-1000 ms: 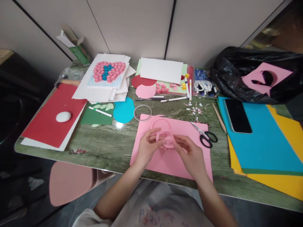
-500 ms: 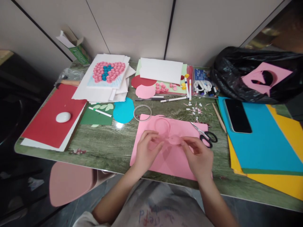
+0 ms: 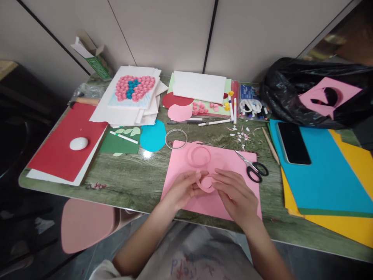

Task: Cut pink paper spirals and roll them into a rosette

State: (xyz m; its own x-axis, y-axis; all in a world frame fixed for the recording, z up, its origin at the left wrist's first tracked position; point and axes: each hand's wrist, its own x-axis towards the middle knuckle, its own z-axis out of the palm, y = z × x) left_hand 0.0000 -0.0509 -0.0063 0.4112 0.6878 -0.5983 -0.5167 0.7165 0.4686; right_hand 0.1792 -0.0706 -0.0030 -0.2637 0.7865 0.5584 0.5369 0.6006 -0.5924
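Note:
Between my two hands is a curled pink paper spiral (image 3: 207, 183), held above a pink paper sheet (image 3: 177, 159). My left hand (image 3: 186, 187) is closed, thumb and fingers pinching the spiral's left edge. My right hand (image 3: 237, 194) has its fingers close together against the spiral's right side. A pink paper ring (image 3: 189, 157) lies on the sheet just beyond my hands. To the right, scissors (image 3: 255, 169) with black handles rest partly on the sheet's edge. Behind the sheet's left corner is a round metal ring (image 3: 166, 140).
At left are a red sheet (image 3: 58, 151) and a picture with pink and blue paper rolls (image 3: 134, 88). On the right, a phone (image 3: 294, 143) lies on blue paper (image 3: 335, 182) beside a wooden stick (image 3: 271, 146). Markers (image 3: 214, 122) and a black bag (image 3: 279, 85) stand farther back.
The pink strip, earlier stretched between my hands, is now curled into a spiral. My hands have come closer together, and my right hand has turned over it.

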